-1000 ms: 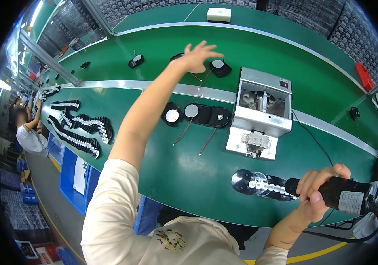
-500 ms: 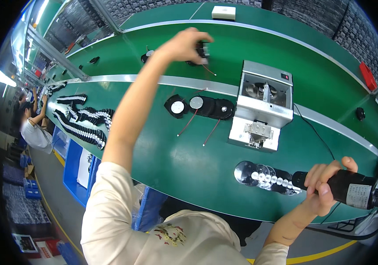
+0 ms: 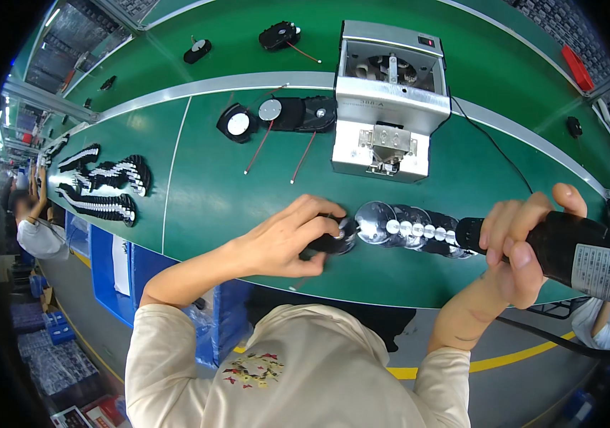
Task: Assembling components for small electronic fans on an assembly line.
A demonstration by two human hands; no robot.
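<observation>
Green matting covers the long workbench (image 3: 198,192), where a small black round part (image 3: 330,242) is pinched at the near edge by the curled fingers of the left hand (image 3: 287,239). Just beside it, a row of overlapping shiny metal discs (image 3: 405,228) is laid out. A black cylindrical power screwdriver (image 3: 569,250) is gripped firmly in the right hand (image 3: 515,250). Further back, a boxy grey metal machine (image 3: 390,100) is seen.

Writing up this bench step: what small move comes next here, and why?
Probably bring the driver in the right hand left to the black part under the left hand. The part lies at the row's left end, and the driver is off to the right.
</observation>
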